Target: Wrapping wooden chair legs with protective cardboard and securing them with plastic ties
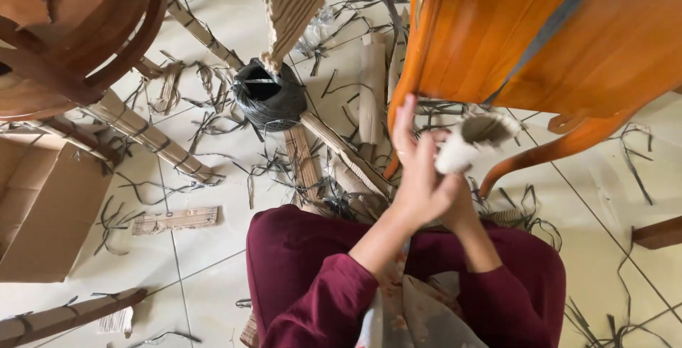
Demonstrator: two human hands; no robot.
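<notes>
Both hands are raised together in front of the orange chair (497,28). The left hand (419,170) lies over the right hand (455,199), and their grip closes around a pale cardboard roll (472,142), blurred, beside the chair leg (547,152). Black strapping and cardboard strips litter the floor (206,248); a strap coil (270,95) sits well apart.
</notes>
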